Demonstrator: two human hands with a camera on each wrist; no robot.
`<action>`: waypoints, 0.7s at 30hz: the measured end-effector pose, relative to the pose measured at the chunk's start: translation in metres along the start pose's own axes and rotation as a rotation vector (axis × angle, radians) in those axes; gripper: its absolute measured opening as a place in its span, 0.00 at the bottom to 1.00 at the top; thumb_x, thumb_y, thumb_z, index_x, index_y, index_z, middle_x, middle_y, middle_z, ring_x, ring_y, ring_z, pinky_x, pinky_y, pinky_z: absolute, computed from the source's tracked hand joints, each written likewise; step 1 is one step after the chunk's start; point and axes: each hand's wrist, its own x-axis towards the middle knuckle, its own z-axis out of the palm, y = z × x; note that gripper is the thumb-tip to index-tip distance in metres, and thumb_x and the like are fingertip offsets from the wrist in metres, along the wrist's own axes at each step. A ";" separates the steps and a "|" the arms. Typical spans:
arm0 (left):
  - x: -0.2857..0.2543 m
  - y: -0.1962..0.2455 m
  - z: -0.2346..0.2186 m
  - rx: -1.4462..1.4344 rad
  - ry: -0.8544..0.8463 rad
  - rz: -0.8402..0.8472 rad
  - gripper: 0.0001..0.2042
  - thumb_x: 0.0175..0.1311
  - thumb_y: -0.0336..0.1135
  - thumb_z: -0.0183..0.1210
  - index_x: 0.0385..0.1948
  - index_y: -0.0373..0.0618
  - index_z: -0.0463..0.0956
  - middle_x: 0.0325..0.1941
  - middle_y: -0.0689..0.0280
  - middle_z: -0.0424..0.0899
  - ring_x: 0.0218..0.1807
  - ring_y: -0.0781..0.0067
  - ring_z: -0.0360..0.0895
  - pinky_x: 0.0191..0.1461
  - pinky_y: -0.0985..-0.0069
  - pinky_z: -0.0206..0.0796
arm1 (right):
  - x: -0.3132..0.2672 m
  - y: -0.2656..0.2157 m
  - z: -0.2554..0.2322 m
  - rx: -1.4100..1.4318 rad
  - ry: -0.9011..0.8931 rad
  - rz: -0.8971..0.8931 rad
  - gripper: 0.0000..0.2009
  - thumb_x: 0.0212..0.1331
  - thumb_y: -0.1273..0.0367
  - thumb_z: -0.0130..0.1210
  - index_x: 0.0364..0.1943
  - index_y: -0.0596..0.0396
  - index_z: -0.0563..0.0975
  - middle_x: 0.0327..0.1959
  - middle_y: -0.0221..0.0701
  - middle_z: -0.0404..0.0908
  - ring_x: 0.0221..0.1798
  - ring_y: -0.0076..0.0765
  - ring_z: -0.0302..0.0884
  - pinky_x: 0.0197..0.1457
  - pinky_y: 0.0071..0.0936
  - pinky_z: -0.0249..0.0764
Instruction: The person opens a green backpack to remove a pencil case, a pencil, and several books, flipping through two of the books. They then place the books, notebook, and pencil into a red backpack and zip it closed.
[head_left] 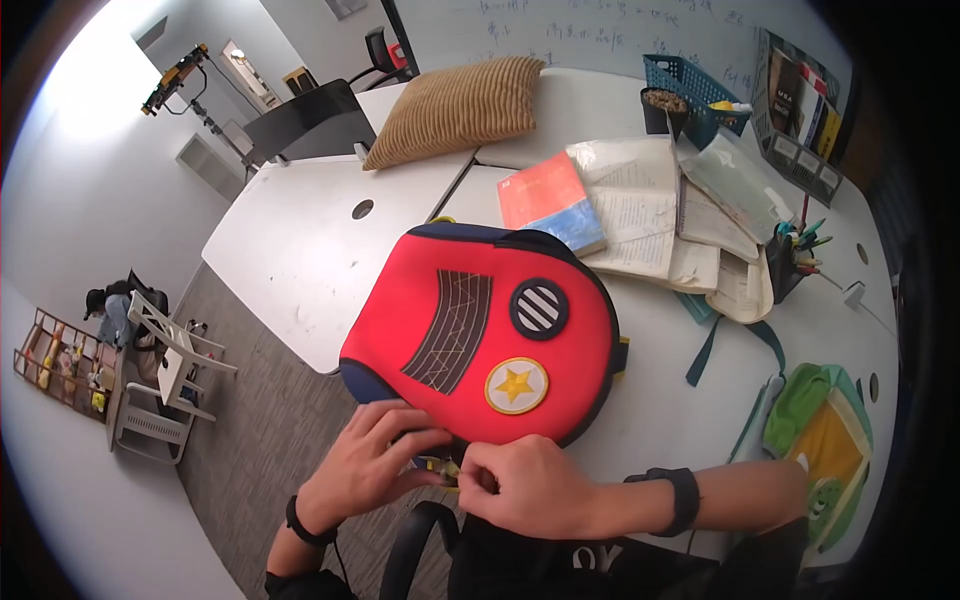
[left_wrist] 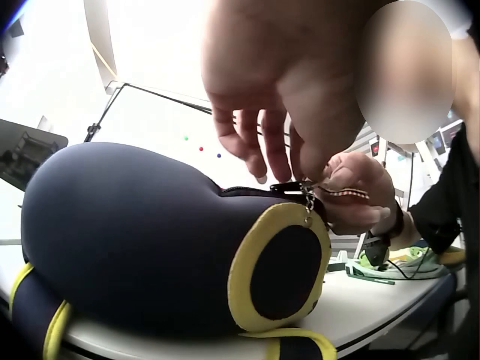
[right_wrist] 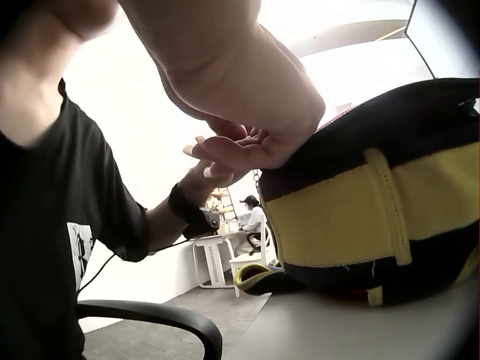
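Note:
A red backpack [head_left: 450, 300] with navy sides lies on the white table, its front facing up. It bears a star patch [head_left: 517, 385] and a striped round patch [head_left: 540, 309]. At its near end, my left hand [head_left: 365, 460] pinches around a black zipper pull [left_wrist: 287, 187]. Facing it, my right hand [head_left: 535, 485] has its thumb and curled fingers on a small keychain strip [left_wrist: 349, 195] with a patterned edge. A short metal chain [left_wrist: 310, 201] hangs between the hands, over the bag's yellow-rimmed round panel [left_wrist: 241, 296]. The fingers partly hide where these small parts join.
Behind the backpack lie an orange-and-blue book [head_left: 550, 200], open papers [head_left: 635, 205] and a corduroy cushion [head_left: 455, 110]. To the right are a pen holder [head_left: 790, 265] and a green-and-yellow bag [head_left: 825, 440]. A chair armrest [right_wrist: 161, 315] stands close by the table's near edge.

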 end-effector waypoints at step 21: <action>-0.001 -0.037 0.029 0.147 0.082 0.190 0.16 0.48 0.36 0.66 0.43 0.55 0.82 0.45 0.76 0.82 0.49 0.74 0.77 0.53 0.68 0.62 | -0.009 -0.005 0.001 -0.090 -0.010 -0.394 0.07 0.63 0.68 0.56 0.35 0.56 0.72 0.26 0.34 0.74 0.23 0.41 0.79 0.22 0.33 0.75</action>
